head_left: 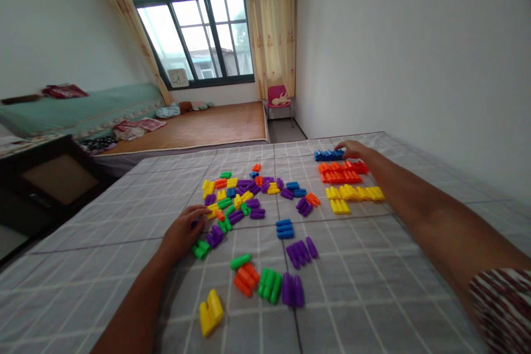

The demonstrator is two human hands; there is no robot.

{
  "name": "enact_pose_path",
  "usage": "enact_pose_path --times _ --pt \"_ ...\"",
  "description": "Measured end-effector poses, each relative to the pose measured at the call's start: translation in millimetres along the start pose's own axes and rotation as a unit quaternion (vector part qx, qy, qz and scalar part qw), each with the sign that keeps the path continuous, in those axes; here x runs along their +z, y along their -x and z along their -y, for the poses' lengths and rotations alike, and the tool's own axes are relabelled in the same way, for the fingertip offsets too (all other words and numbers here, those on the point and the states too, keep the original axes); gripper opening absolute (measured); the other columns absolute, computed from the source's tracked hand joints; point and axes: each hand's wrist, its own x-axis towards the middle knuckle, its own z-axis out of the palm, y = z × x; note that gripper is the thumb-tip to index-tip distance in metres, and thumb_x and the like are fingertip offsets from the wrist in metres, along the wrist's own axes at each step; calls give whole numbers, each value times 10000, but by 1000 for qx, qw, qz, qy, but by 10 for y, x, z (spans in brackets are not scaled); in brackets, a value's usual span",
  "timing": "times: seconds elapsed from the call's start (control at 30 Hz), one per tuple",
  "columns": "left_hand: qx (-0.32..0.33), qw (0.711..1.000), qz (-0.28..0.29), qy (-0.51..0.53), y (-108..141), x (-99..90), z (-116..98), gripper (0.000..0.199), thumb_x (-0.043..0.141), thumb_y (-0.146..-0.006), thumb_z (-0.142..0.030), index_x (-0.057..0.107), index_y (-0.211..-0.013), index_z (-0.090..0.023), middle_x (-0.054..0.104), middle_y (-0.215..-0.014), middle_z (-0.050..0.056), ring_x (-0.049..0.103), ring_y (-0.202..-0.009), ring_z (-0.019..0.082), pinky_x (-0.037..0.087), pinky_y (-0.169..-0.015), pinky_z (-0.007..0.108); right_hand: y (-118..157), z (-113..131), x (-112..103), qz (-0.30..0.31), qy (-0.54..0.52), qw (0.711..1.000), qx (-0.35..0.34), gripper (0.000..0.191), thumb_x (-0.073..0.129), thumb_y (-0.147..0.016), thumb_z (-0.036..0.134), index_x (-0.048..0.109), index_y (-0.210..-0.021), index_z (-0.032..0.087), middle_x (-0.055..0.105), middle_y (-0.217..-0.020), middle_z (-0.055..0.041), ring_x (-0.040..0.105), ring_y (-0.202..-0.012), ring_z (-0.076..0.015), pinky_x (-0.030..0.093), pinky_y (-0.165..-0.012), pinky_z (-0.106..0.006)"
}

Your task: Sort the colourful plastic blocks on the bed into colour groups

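Note:
My left hand (185, 232) is low over the near left edge of a loose pile of plastic blocks. Its fingers are apart, the fingertips against a yellow block (213, 211), and a bit of purple shows under the hand. At the far right, my right hand (352, 149) has its fingers closed at the right end of a row of blue blocks (327, 155). Nearer than that row lie orange blocks (341, 177) in two rows, then yellow blocks (355, 193). The pile mixes purple (257, 213), green (225, 203), yellow, orange and blue pieces.
Closer to me are blue blocks (284, 229), purple blocks (292, 290), green blocks (270, 286), orange blocks (246, 279) and a yellow piece (211, 312). A grey checked cloth (124, 227) covers the table. Beyond stand a bed (224, 124) and a pink chair (277, 94); a wall is at right.

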Motion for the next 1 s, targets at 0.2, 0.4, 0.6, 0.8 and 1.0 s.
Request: enact_pose_path --times 0.2,0.4,0.6,0.8,1.0 --pt "-2 1000 -2 -5 9 8 -56 370 448 -851 -414 682 -1060 -218 634 -1168 81 612 -1069 226 478 -984 375 193 382 -176 -134 -24 991 -20 471 547 -699 75 697 -1133 181 705 -1112 -74 649 -930 -193 473 -837 -266" --pt "9 1000 -8 -13 18 68 -58 330 451 -862 -346 681 -1065 -225 626 -1176 67 592 -1092 210 455 -1007 358 998 1575 -141 55 -159 934 -315 321 551 -847 320 680 -1120 210 729 -968 -34 652 -809 -163 477 -745 -258" --pt "16 1000 -6 -16 34 75 -74 336 446 -867 -318 682 -1079 -208 620 -1178 79 586 -1099 210 457 -1000 353 1685 2347 74 221 -73 863 -448 380 681 -774 389 684 -1101 195 716 -974 -59 638 -770 -155 430 -657 -227" --pt "24 1000 -12 -4 27 93 -41 338 459 -853 -327 681 -1084 -221 622 -1183 68 597 -1084 206 457 -1006 354 1791 2520 141 189 -85 877 -433 378 775 -666 442 694 -922 175 691 -850 -31 596 -717 -147 394 -600 -220" --pt "27 1000 -14 5 15 63 -17 357 453 -852 -391 691 -1059 -225 633 -1168 69 616 -1064 217 471 -991 368 1510 2173 14 193 -297 882 -311 382 716 -719 436 696 -983 160 694 -804 -19 610 -661 -129 472 -605 -232"
